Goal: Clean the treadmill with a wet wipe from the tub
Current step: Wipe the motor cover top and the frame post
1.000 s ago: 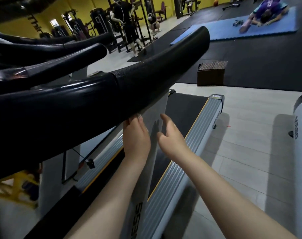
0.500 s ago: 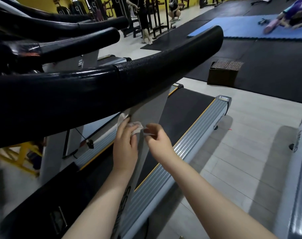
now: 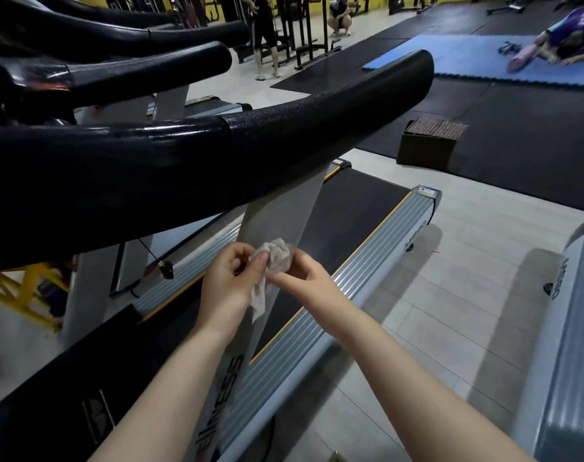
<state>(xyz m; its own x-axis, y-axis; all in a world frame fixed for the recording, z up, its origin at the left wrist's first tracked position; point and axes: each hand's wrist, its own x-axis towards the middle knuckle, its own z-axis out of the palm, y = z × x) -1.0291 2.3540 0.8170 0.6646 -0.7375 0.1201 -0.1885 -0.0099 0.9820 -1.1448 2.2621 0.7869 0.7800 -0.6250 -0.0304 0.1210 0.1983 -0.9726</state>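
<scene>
A crumpled white wet wipe is held between both hands in front of the treadmill's grey upright post. My left hand pinches its left side, and a strip of wipe hangs down below the fingers. My right hand pinches its right side. The treadmill's thick black handrail runs across the view just above the hands. Its dark belt and ribbed grey side rail lie beyond and below. The tub is not in view.
Another treadmill's grey side stands at the right across a strip of tiled floor. More black handrails lie at the left. A brown box sits on black matting. People exercise at the back and on a blue mat.
Both hands came down from the handrail's underside with the wipe. It is now bunched between the two hands, lower in front of the post.
</scene>
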